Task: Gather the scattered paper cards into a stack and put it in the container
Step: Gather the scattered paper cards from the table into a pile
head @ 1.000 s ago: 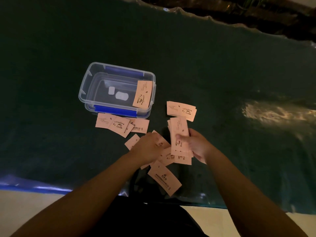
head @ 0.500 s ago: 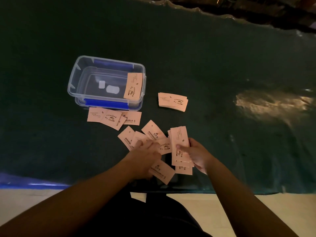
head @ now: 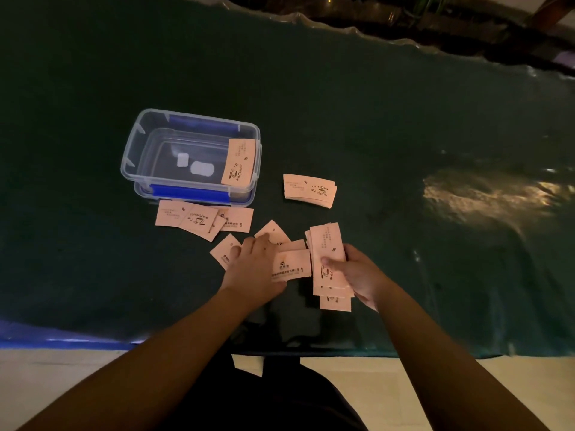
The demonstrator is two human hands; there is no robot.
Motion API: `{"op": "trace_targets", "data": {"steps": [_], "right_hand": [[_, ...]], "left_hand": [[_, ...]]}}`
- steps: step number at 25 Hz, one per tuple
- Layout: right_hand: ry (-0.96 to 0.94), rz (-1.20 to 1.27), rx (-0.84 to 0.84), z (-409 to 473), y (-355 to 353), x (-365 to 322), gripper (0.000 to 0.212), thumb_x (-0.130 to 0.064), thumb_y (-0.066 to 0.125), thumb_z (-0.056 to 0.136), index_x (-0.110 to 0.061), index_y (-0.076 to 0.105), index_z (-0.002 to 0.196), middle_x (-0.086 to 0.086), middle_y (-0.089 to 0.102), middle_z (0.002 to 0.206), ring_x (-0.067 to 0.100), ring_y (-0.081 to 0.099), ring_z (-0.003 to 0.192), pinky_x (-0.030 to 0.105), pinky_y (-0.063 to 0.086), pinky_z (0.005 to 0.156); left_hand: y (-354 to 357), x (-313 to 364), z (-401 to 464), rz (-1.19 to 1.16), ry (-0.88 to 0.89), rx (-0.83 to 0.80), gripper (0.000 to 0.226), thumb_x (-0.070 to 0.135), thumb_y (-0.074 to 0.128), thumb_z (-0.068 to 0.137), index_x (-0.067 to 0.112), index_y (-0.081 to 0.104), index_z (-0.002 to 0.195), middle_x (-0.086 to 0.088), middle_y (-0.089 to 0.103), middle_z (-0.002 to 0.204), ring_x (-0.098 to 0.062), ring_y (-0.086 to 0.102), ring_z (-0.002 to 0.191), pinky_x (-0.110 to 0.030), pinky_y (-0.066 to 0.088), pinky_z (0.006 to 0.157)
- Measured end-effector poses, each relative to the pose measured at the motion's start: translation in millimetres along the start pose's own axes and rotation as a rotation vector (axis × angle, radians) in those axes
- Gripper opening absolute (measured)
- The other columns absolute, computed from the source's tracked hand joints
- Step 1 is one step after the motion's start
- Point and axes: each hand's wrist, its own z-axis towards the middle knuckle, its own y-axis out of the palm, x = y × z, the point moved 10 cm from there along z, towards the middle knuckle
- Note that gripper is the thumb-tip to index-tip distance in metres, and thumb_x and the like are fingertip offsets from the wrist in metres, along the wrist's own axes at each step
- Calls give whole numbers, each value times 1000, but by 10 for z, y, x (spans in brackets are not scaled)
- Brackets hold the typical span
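The task was roughly half done: the right hand gripped a partial stack, the left hand pressed flat on loose cards, others lay beside the container.

Dim scene, glare patch on tablecloth at right, curved wide-angle edges

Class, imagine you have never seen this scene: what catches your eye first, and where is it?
Pale pink cards stand out against the dark green cloth: the right hand grips a stack near the centre, and the left hand presses on loose cards beside it. Up left sits a clear container, one card leaning inside it.
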Motion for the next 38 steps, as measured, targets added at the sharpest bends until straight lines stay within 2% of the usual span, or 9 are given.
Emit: {"op": "trace_targets", "data": {"steps": [7,14,18,20,24,29,31,34,38], "right_hand": [[-23,-440,-78,209,152,-386,55,-33,76,95,-26,52,144,-3,69,134,23,64,117,46,51,96],[-11,-533,-171,371,341,-476,59,-30,75,96,-24,49,148,2,63,145,30,57,135,50,48,108],[-14,-531,-163,409,340,-438,63,-32,77,95,-23,49,151,1,62,149,29,56,137,51,47,110],[-36,-562,-137,420,355,-437,63,-31,78,94,-23,49,149,1,61,149,27,57,134,43,47,99],[-48,-642,-65,439,399,-361,68,-34,82,90,-21,47,147,4,61,148,24,59,122,37,45,88],[40,-402,-94,417,313,-174,63,-27,83,89,-21,58,146,5,64,149,32,57,137,46,45,106],[92,-252,-74,409,194,-130,57,-23,80,91,-20,60,145,4,69,141,30,63,128,53,46,109],[130,17,-40,442,77,-161,48,-14,76,93,-19,61,139,-2,77,114,19,69,102,52,51,98],[113,37,-33,498,186,-353,47,-16,75,95,-21,61,140,-5,77,111,19,71,104,54,50,98]], "left_hand": [[58,74,100,43,54,-106,99,64,78,74,30,36,158,0,43,158,-27,37,145,-58,31,119],[-19,-17,136,-378,-62,-151,84,30,87,77,31,42,148,1,46,154,-25,39,145,-53,36,121],[-157,-3,183,-504,-28,-21,70,32,84,85,28,49,146,-1,53,150,-21,46,141,-41,41,115],[-209,-7,214,-507,-48,65,69,32,82,88,21,49,148,-5,50,152,-22,47,141,-38,40,116],[-127,128,225,-307,-23,103,75,38,79,89,19,46,154,-4,42,158,-21,38,147,-36,35,121],[-199,-232,49,-485,-267,222,63,31,82,85,27,54,141,2,53,145,-21,48,138,-40,44,113],[-203,-563,-121,-442,-403,240,63,38,82,85,32,52,140,5,54,142,-18,50,134,-41,47,111],[-163,-1072,-437,-546,-601,266,68,37,85,83,24,51,140,-2,53,141,-22,53,131,-46,52,109],[12,-1210,-637,-798,-767,182,65,31,83,87,17,48,139,-7,50,135,-25,64,112,-45,62,92]]}}
